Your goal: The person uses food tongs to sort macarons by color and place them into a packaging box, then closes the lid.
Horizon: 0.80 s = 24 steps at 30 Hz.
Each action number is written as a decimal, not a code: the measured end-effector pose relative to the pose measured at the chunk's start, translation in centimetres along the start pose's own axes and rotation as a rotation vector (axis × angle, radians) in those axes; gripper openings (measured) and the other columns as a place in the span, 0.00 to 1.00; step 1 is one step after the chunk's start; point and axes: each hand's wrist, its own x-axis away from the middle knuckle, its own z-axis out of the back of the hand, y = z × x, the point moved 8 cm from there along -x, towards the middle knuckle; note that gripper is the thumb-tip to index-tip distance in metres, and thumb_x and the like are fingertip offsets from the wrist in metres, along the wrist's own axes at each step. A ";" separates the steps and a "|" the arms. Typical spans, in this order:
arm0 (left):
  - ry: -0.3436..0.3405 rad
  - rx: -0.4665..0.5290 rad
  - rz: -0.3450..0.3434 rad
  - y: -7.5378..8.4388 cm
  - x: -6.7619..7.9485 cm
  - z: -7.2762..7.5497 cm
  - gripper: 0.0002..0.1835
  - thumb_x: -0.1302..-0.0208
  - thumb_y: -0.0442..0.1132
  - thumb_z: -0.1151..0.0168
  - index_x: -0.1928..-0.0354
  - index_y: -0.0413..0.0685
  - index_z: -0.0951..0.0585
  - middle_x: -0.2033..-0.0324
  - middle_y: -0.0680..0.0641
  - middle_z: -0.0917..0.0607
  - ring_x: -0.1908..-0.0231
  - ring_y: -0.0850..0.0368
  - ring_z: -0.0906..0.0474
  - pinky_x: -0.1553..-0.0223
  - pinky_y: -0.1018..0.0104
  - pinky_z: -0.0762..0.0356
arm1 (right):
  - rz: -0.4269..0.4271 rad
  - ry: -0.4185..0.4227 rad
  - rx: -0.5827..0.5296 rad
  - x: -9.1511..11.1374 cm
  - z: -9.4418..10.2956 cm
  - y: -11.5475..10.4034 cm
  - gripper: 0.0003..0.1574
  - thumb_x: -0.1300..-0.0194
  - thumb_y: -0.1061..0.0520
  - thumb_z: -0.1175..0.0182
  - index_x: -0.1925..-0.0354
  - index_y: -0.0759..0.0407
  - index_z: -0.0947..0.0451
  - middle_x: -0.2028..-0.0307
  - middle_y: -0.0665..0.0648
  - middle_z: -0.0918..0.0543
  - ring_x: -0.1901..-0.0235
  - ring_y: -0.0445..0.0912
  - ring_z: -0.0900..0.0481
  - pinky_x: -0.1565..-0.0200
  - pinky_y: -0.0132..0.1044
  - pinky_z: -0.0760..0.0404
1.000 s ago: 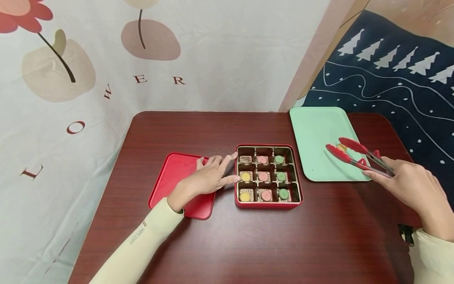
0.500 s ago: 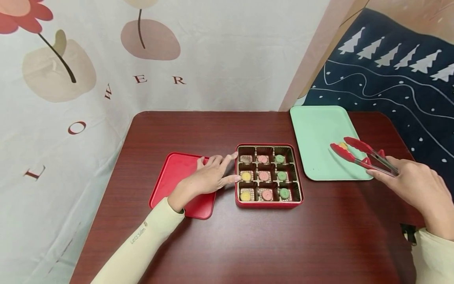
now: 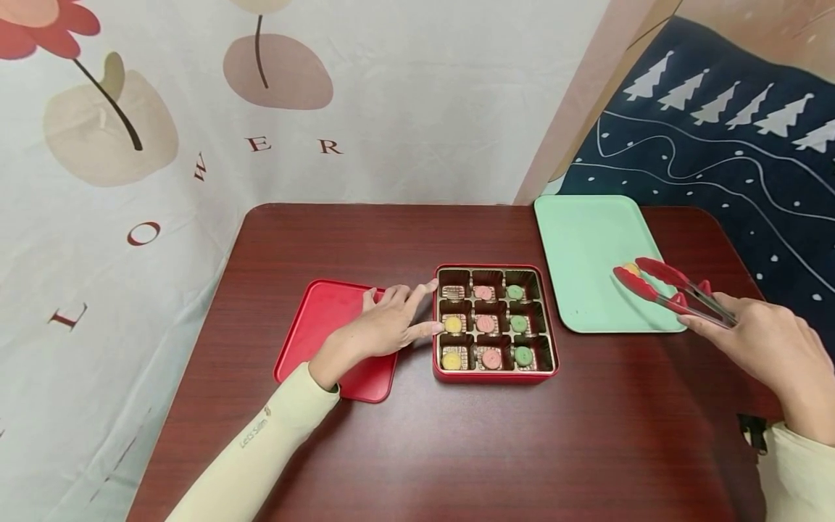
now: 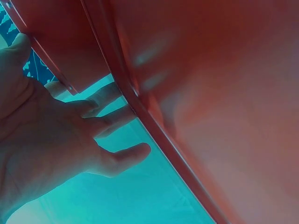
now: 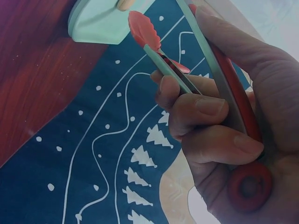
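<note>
My right hand (image 3: 773,337) grips a pair of red-tipped metal tongs (image 3: 657,271), fingers curled round the handles in the right wrist view. The tongs' tips are spread over the mint-green tray (image 3: 580,232), on either side of a small yellow candy (image 3: 630,268). With fingers extended, my left hand (image 3: 375,326) reaches over the red lid (image 3: 320,312), its thumb and forefinger at the left side of the red box (image 3: 496,378). The box's divided insert holds round yellow candies (image 3: 452,324), pink candies (image 3: 485,323) and green candies (image 3: 518,323); its back-left compartment has none.
All of this stands on a dark red-brown wooden table (image 3: 457,449). A pale printed cloth (image 3: 417,109) hangs behind it, and a navy cloth with white trees (image 3: 711,156) is at the right, beyond the tray.
The tongs and my right hand have shifted slightly to the right and a little nearer to me, their tips still spread. My left hand has stayed at the box.
</note>
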 end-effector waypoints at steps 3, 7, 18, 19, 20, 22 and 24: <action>-0.012 -0.004 0.013 0.1 0.0 0.0 0.45 0.19 0.68 0.46 0.12 0.57 0.48 0.34 0.36 0.26 0.27 0.38 0.34 0.30 0.21 0.53 | -0.002 0.006 -0.003 0.1 0.0 0.1 0.56 0.29 0.34 0.28 0.40 0.88 0.27 0.79 0.58 0.22 0.73 0.58 0.28 0.77 0.46 0.31; -0.009 -0.012 0.019 -0.1 0.0 -0.1 0.45 0.19 0.67 0.45 0.12 0.57 0.48 0.33 0.36 0.26 0.27 0.38 0.34 0.30 0.22 0.52 | -0.017 0.002 -0.007 0.2 -0.1 0.2 0.54 0.28 0.35 0.28 0.39 0.87 0.27 0.77 0.62 0.21 0.72 0.60 0.27 0.76 0.48 0.30; -0.003 -0.009 0.016 0.0 0.0 0.0 0.45 0.19 0.68 0.45 0.12 0.57 0.47 0.33 0.36 0.26 0.28 0.37 0.33 0.31 0.22 0.50 | -0.042 -0.010 -0.020 0.2 -0.2 0.2 0.53 0.25 0.36 0.30 0.37 0.86 0.27 0.82 0.54 0.29 0.73 0.57 0.30 0.76 0.47 0.34; -0.003 -0.013 0.016 0.1 0.0 0.0 0.45 0.19 0.67 0.45 0.12 0.57 0.47 0.34 0.36 0.26 0.28 0.37 0.33 0.31 0.22 0.50 | -0.042 -0.009 -0.021 0.2 -0.2 0.2 0.53 0.25 0.36 0.30 0.37 0.86 0.27 0.82 0.54 0.30 0.73 0.57 0.31 0.76 0.47 0.34; -0.003 -0.016 0.016 0.1 0.0 0.1 0.45 0.19 0.68 0.45 0.12 0.57 0.47 0.34 0.36 0.25 0.28 0.38 0.33 0.31 0.23 0.50 | -0.041 -0.007 -0.021 0.2 -0.2 0.3 0.53 0.26 0.35 0.30 0.37 0.86 0.27 0.82 0.54 0.29 0.73 0.57 0.30 0.76 0.47 0.34; -0.003 -0.020 0.016 0.1 0.0 0.1 0.45 0.19 0.68 0.45 0.12 0.56 0.47 0.34 0.36 0.25 0.28 0.38 0.33 0.31 0.24 0.50 | -0.039 -0.001 -0.019 0.1 -0.2 0.3 0.54 0.26 0.35 0.30 0.37 0.86 0.27 0.82 0.54 0.28 0.73 0.58 0.30 0.75 0.47 0.34; -0.002 -0.022 0.015 0.2 0.0 0.2 0.45 0.19 0.68 0.45 0.12 0.56 0.47 0.34 0.37 0.25 0.29 0.38 0.33 0.32 0.24 0.50 | -0.039 0.003 -0.017 0.0 -0.1 0.5 0.54 0.27 0.35 0.29 0.38 0.87 0.26 0.82 0.54 0.27 0.73 0.59 0.29 0.75 0.48 0.33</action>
